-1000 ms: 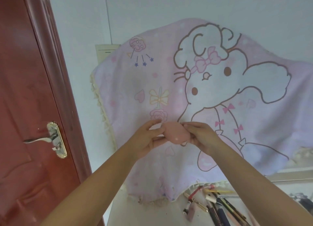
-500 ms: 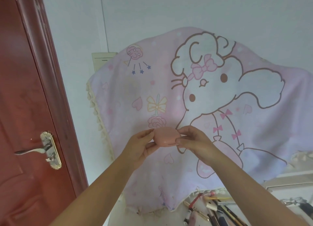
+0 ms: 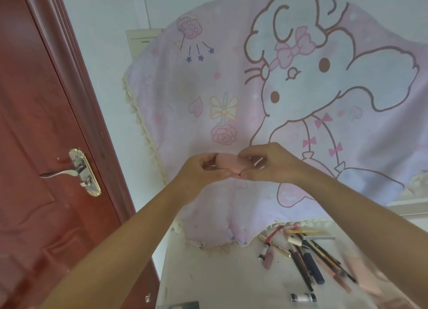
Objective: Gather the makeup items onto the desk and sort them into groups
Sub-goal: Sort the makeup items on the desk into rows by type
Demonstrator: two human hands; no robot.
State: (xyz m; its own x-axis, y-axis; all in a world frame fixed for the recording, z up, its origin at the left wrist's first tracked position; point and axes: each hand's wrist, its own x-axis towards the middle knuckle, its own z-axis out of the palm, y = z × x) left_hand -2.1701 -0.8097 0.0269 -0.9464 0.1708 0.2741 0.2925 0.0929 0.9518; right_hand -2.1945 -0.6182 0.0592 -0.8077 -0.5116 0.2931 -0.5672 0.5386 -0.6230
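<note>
Hands met in mid-air above the desk [image 3: 220, 283] as you held one pink, rounded makeup item [image 3: 231, 164], probably a sponge or small compact, between them. Your left hand [image 3: 203, 169] cupped its near end with fingers curled around it, while your right hand [image 3: 271, 164] pinched the far end between thumb and fingertips, a two-handed hold that suggested you were inspecting or opening it before choosing its group. It hung well clear of the desk, in front of the pink cartoon cloth [image 3: 266, 95] draped over the desk's back edge. Below, toward the right edge of the desk, lay a loose heap of pencils and tubes [image 3: 305, 257], roughly a dozen, too overlapped and blurred to count exactly. One small dark-capped tube [image 3: 303, 297] lay alone near the front edge. Sorting looked barely started. One red door [image 3: 46, 146] stood at left.
</note>
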